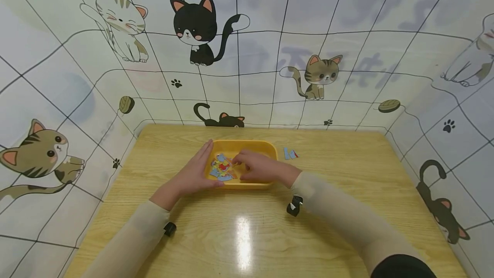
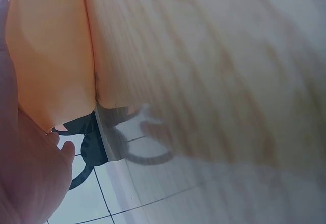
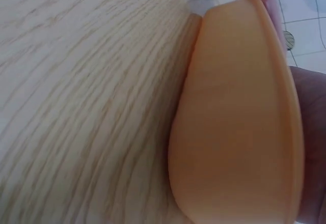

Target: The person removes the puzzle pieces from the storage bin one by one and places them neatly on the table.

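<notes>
A yellow tray [image 1: 254, 186] stands on the wooden table and holds several small flat printed pieces [image 1: 221, 166] in blue, red and yellow, heaped toward its left end. My left hand [image 1: 196, 173] rests against the tray's left end, its fingers straight along the side and the thumb by the front rim. Inside the tray, my right hand [image 1: 256, 167] reaches down with bent fingers, fingertips right at the pile's right edge. I cannot tell whether a piece is between them. Both wrist views show mostly the tray's outer wall [image 2: 51, 51].
To the right of the tray, a few blue and red pieces [image 1: 289, 153] lie on the wooden table [image 1: 216, 226]. Behind and at both sides rise white walls [image 1: 262, 50] with a black grid and cartoon cats.
</notes>
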The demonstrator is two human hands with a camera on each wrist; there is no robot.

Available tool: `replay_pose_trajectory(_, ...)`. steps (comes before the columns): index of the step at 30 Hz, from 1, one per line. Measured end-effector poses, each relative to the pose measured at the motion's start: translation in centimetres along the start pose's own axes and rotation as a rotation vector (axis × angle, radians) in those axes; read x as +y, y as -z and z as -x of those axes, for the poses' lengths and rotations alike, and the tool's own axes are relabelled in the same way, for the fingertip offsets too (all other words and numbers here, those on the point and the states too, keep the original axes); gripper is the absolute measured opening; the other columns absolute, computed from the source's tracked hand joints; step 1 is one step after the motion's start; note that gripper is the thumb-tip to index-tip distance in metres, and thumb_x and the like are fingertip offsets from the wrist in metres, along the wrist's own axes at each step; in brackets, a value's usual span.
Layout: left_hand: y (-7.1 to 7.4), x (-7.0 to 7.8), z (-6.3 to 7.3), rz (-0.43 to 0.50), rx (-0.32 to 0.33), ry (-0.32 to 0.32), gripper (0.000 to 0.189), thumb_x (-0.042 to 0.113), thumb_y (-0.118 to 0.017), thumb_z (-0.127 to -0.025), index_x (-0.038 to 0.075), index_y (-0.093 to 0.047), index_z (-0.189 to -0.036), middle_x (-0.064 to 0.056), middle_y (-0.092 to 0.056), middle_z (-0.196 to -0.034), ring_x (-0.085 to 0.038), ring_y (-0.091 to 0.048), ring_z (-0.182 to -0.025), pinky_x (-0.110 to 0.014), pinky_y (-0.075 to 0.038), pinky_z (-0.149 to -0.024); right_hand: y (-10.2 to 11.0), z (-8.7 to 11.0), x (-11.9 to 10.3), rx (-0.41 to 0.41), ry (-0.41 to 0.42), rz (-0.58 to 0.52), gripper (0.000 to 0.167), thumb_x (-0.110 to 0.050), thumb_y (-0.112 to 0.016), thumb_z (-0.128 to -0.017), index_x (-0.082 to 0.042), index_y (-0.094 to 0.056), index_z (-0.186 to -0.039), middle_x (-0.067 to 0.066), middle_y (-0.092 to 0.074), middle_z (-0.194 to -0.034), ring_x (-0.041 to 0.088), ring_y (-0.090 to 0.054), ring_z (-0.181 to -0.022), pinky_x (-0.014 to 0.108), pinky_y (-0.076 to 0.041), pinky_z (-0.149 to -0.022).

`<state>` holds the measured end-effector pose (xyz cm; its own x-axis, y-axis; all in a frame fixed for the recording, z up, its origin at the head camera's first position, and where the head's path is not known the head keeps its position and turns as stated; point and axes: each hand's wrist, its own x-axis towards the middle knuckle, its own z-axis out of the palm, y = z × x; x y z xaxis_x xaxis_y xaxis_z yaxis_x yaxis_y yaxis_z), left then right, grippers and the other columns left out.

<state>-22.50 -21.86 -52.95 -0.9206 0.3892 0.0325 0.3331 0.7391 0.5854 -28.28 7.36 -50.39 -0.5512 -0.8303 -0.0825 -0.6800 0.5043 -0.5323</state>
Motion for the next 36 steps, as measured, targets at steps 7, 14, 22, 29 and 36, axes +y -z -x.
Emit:
replay_pose_trajectory(7, 0.0, -0.1, 0.0, 0.004, -0.001, -0.01, 0.148, 0.073, -0.091, -0.079, 0.008, -0.003, -0.178, -0.006, 0.0, -0.187, -0.032, -0.009, -0.171, -0.056, -0.023, -0.134, -0.8, -1.4, -0.7, -0.035, 0.032, 0.012, 0.042, -0.019, -0.081, -0.102, -0.01, -0.071, -0.142, 0.0, -0.065, -0.125, 0.012, -0.057, -0.091, 0.029, -0.053, -0.083)
replay_pose_trajectory(14, -0.1, 0.0, 0.0, 0.014, -0.001, -0.009, 0.147, 0.072, -0.091, -0.079, 0.007, -0.004, -0.178, -0.005, 0.0, -0.187, -0.031, -0.009, -0.171, -0.055, -0.022, -0.134, -1.5, -2.1, -0.7, -0.025, 0.036, 0.021, 0.035, -0.017, -0.081, -0.101, -0.009, -0.074, -0.135, 0.0, -0.065, -0.119, 0.011, -0.058, -0.09, 0.026, -0.054, -0.084)
replay_pose_trajectory(22, 0.0, 0.0, 0.2, 0.007, -0.001, -0.01, 0.147, 0.074, -0.089, -0.079, 0.006, -0.004, -0.178, -0.009, 0.0, -0.187, -0.031, -0.009, -0.171, -0.054, -0.022, -0.134, -1.8, -2.4, -0.9, -0.034, 0.076, 0.033, 0.031, -0.015, -0.08, -0.103, -0.008, -0.078, -0.133, 0.0, -0.067, -0.113, 0.009, -0.06, -0.088, 0.023, -0.055, -0.083)
replay_pose_trajectory(29, 0.0, -0.1, 0.2, 0.004, -0.003, -0.002, 0.147, 0.076, -0.088, -0.079, 0.008, -0.003, -0.178, -0.008, 0.0, -0.187, -0.032, -0.008, -0.171, -0.055, -0.022, -0.134, -1.9, -2.4, -0.7, -0.027, 0.099, 0.065, 0.031, -0.015, -0.08, -0.103, -0.01, -0.079, -0.134, 0.001, -0.067, -0.11, 0.009, -0.06, -0.087, 0.024, -0.055, -0.082)
replay_pose_trajectory(36, 0.1, 0.1, 0.1, 0.007, -0.001, -0.011, 0.147, 0.074, -0.089, -0.079, 0.008, -0.003, -0.178, -0.007, 0.0, -0.187, -0.03, -0.007, -0.171, -0.054, -0.021, -0.134, -1.6, -2.1, -0.3, -0.018, 0.077, 0.083, 0.031, -0.017, -0.081, -0.101, -0.012, -0.079, -0.132, 0.0, -0.067, -0.11, 0.009, -0.061, -0.091, 0.025, -0.056, -0.084)
